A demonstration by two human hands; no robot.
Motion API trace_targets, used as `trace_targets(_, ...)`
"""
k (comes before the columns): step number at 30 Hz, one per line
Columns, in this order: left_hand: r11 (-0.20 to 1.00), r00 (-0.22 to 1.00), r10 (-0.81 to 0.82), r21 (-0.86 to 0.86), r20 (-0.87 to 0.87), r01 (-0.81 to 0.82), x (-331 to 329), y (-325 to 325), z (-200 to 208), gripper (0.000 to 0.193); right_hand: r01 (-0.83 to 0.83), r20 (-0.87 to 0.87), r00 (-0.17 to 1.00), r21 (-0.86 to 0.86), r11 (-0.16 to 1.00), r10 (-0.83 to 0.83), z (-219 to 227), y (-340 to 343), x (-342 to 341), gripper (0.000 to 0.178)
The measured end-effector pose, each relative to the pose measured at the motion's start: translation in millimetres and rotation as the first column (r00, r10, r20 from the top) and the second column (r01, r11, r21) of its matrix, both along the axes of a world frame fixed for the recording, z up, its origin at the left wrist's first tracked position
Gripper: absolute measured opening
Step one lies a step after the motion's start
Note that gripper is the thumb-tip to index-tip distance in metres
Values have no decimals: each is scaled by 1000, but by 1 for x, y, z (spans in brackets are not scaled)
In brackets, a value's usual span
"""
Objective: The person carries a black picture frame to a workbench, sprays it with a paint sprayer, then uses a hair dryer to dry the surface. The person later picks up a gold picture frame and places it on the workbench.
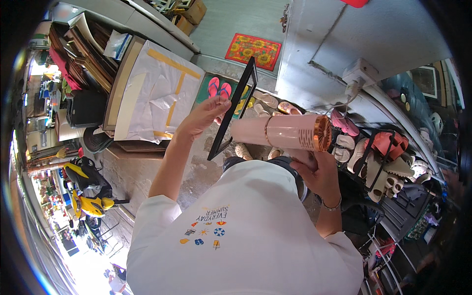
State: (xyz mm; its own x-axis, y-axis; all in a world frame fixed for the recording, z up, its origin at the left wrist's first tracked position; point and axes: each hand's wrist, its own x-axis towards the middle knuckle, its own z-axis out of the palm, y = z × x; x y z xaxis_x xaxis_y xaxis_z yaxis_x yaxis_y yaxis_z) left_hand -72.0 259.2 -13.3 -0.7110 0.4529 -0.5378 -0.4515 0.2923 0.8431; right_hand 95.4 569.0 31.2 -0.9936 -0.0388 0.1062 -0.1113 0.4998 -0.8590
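My left hand (209, 114) pinches the near side of a thin black rectangular frame (227, 120). The frame stands upright, seen almost edge-on, and its middle looks open. My right hand (318, 173) is wrapped round the handle of a pink hair dryer (290, 132) with a copper-coloured rear grille. Its barrel lies level, its front end pointing left at the frame and close to it. Most of the handle is hidden behind the barrel and my fingers.
Wrapped flat panels (162, 93) lean at the left. Pink flip-flops (219, 87) rest on a green mat, with a red floral doormat (253, 50) beyond. A shoe rack (378, 164) crowds the right, below a wall socket with a plug (359, 73). A yellow motorbike (88, 196) stands far left.
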Motion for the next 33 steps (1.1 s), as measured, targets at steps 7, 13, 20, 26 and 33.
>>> trace_targets(7, 1000, 1000, -9, -4, -22, 9, 3, -10, 0, 27, 35, -57, 998, 116, 993, -28, -5, -11, 7, 39)
trace_targets(13, 1000, 1000, -11, -6, -27, 11, 6, -17, -2, 28, 59, -24, 998, 100, 993, -57, -12, -19, -1, 50)
trace_targets(20, 1000, 1000, 5, 26, -10, -5, 5, -21, 1, 30, 139, -84, 987, 1, 990, -139, -33, -34, 2, 43)
trace_targets(26, 997, 998, 64, 51, 23, -66, 7, -32, -1, 31, -331, -45, 943, -49, 942, 329, -30, -31, 26, 42)
trace_targets(33, 998, 999, 51, -29, -16, -51, 6, -32, 15, 32, 125, -114, 985, -53, 991, -131, -44, -43, -16, 53)
